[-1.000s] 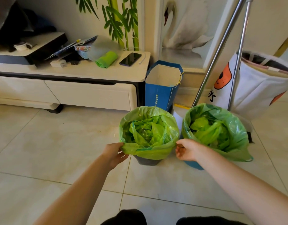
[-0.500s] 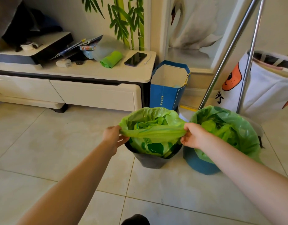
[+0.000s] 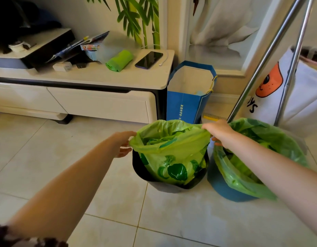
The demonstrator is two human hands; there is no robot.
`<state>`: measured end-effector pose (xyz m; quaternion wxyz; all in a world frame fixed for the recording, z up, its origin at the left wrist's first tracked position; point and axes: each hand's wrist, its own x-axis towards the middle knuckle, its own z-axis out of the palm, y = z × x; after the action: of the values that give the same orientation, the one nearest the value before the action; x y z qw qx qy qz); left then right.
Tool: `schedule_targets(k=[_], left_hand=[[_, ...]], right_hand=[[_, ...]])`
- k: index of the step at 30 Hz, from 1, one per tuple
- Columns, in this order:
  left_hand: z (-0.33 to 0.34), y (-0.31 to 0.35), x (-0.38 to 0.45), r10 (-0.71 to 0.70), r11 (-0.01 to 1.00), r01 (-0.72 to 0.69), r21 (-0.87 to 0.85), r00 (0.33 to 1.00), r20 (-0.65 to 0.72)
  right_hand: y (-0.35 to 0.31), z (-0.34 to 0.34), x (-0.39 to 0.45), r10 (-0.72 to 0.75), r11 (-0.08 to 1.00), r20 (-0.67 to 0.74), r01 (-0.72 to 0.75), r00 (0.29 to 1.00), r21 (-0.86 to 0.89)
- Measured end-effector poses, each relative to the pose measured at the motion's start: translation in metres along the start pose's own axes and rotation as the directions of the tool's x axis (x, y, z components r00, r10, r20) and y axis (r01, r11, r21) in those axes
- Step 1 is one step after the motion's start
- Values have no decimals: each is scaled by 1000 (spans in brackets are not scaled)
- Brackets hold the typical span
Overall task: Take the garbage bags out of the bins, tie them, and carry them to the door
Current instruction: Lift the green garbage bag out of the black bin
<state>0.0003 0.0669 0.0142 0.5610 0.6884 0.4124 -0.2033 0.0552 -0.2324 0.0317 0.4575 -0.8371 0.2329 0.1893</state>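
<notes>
Two small bins stand side by side on the tiled floor. The left one is a dark grey bin [image 3: 165, 187] holding a green garbage bag [image 3: 169, 157], whose rim is lifted well above the bin. My left hand [image 3: 122, 143] pinches the bag's left edge and my right hand [image 3: 219, 133] grips its right edge, stretching the opening between them. To the right, a blue bin [image 3: 223, 188] holds a second green garbage bag [image 3: 261, 157], still folded over its rim and partly hidden by my right forearm.
A low white TV cabinet [image 3: 104, 104] stands behind on the left, with a roll of green bags [image 3: 119, 60] and a phone [image 3: 148, 60] on top. A blue paper bag [image 3: 188, 102], two slanted metal poles [image 3: 261, 63] and a white laundry bag [image 3: 286, 97] crowd the back right.
Both hands have raised the left bag's rim off the dark bin and higher, so more of the bag's printed side shows. The view has moved closer.
</notes>
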Motion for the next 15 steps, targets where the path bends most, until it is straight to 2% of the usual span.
schedule_targets(k=[5, 9, 11, 15], left_hand=[[12, 15, 9, 108, 988, -117, -98, 990, -93], [12, 26, 21, 211, 967, -236, -97, 953, -217], [13, 32, 19, 365, 919, -392, -29, 879, -307], [15, 33, -13, 572, 797, -603, -22, 766, -293]], right_hand=[[-12, -3, 14, -68, 943, -5, 63, 998, -327], [-16, -4, 21, -136, 910, -44, 107, 990, -401], [-17, -3, 21, -197, 937, -69, 167, 978, -307], [-19, -11, -10, -319, 944, -146, 327, 936, 37]])
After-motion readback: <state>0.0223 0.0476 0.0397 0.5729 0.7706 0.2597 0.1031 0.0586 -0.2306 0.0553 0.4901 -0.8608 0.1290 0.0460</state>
